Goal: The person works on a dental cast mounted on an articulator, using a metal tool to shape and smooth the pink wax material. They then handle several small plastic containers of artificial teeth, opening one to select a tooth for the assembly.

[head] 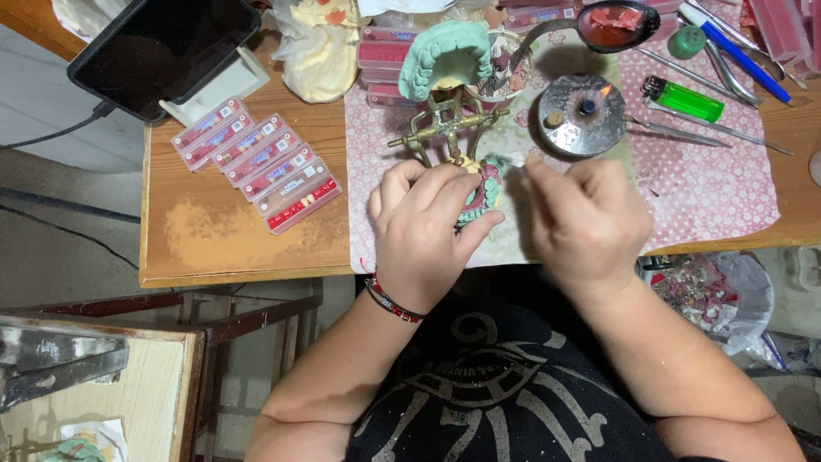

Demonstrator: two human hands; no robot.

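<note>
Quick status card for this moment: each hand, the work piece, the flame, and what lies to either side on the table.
left hand: grips the green dental cast with pink wax at the base of the brass articulator
right hand: fingers pinched at the cast's right side; anything pinched is too small to tell
burner: round metal dish, small flame lit, just behind the right hand
left of work: pink tooth-card strips fanned on the wooden table; tablet on a stand
right of work: green lighter, metal instruments
</note>
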